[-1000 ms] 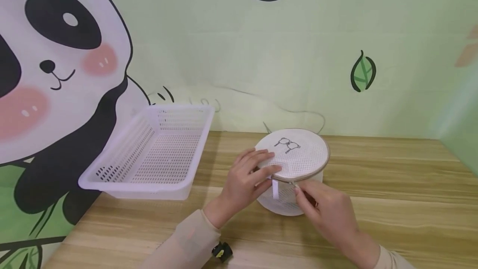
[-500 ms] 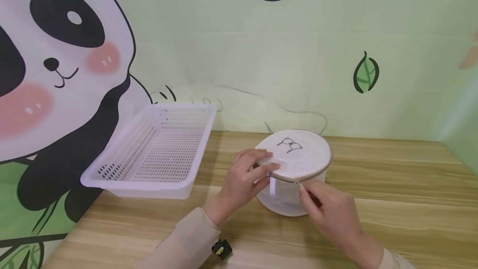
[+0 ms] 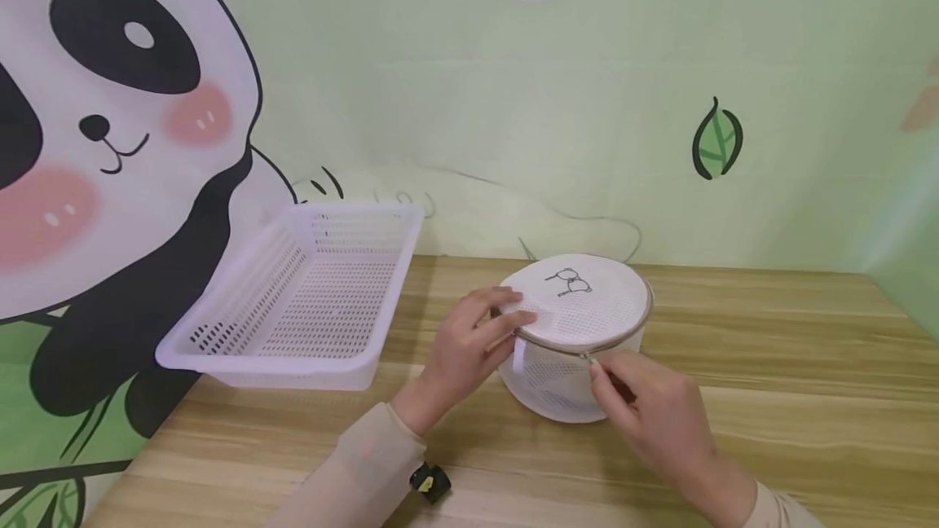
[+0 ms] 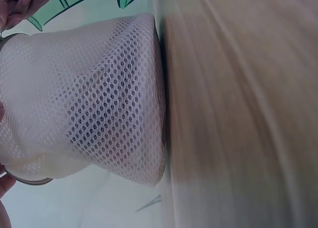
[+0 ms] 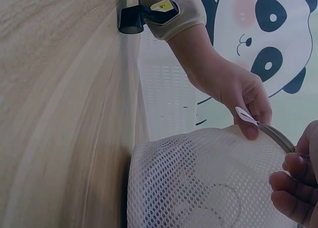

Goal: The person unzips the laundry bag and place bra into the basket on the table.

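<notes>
A round white mesh laundry bag (image 3: 601, 312) stands upright on the wooden table, its flat top printed with a small glasses-like drawing. A grey-brown zipper (image 5: 278, 137) runs round the top edge. My left hand (image 3: 469, 341) grips that edge at the left, fingers on top and thumb underneath, beside a small white tag (image 5: 246, 115). At the front, my right hand (image 3: 660, 414) pinches the zipper pull (image 3: 587, 357), which is mostly hidden by the fingertips. Through the mesh side (image 4: 107, 99) in the left wrist view, I cannot tell whether anything lies inside.
A white perforated plastic basket (image 3: 293, 371) stands left of the bag with nothing seen in it. Behind the table (image 3: 792, 365) hangs a green backdrop (image 3: 411, 88) with a panda and leaves. A black device (image 3: 430, 482) is at the left sleeve.
My left hand has slid a little left along the bag's edge. My right hand has shifted slightly right with the zipper pull, and the bag's top has turned a little.
</notes>
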Motion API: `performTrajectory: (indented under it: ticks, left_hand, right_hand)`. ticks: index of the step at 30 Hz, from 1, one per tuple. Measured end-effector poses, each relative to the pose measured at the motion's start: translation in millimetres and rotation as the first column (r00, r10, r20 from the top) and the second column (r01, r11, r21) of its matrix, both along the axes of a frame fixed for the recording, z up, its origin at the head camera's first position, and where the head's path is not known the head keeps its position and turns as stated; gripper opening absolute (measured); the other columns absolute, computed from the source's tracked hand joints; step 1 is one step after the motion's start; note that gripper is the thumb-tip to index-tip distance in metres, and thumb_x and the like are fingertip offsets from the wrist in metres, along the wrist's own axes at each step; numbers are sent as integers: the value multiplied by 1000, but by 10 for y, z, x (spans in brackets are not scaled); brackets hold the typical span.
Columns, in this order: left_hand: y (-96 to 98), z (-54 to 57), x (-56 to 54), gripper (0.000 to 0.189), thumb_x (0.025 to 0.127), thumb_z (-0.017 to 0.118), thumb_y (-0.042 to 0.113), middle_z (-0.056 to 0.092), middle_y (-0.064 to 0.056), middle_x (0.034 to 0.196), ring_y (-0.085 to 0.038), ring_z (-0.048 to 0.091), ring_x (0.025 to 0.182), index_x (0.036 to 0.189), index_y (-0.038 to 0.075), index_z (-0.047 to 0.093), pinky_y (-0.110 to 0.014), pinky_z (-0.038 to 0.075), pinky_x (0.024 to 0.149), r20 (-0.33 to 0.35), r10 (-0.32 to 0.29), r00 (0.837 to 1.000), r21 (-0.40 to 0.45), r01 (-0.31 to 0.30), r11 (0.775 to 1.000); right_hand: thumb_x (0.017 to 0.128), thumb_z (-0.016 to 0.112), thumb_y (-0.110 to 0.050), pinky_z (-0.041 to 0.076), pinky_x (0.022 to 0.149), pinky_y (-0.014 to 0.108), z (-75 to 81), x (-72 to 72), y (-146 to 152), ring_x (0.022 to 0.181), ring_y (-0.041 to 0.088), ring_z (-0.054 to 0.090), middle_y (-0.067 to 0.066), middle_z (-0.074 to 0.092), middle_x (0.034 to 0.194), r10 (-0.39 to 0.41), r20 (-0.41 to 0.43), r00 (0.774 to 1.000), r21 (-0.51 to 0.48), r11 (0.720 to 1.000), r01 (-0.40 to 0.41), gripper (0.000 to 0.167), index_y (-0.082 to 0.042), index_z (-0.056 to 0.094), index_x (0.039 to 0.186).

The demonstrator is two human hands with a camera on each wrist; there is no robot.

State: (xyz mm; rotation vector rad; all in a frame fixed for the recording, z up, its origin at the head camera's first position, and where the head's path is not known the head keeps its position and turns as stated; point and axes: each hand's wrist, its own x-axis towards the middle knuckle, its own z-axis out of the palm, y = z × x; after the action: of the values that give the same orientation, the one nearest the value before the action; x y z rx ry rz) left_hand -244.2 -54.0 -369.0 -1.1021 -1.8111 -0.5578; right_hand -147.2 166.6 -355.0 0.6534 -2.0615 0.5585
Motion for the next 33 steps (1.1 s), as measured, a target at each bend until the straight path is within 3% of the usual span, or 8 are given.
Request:
performTrajectory:
  ticks: [33]
  left_hand:
    - [-49,-16,-67,30,76,69,-2,66,-11,110,-26,64,106,102,12,71,-33,53,94,29,-28,999,48,27,998]
  right_hand:
    - [83,58,-14,34,46,9,14,-19,30,55,-5,41,-12,48,60,3,-37,999,-15,1000,-3,15,-16,59,68]
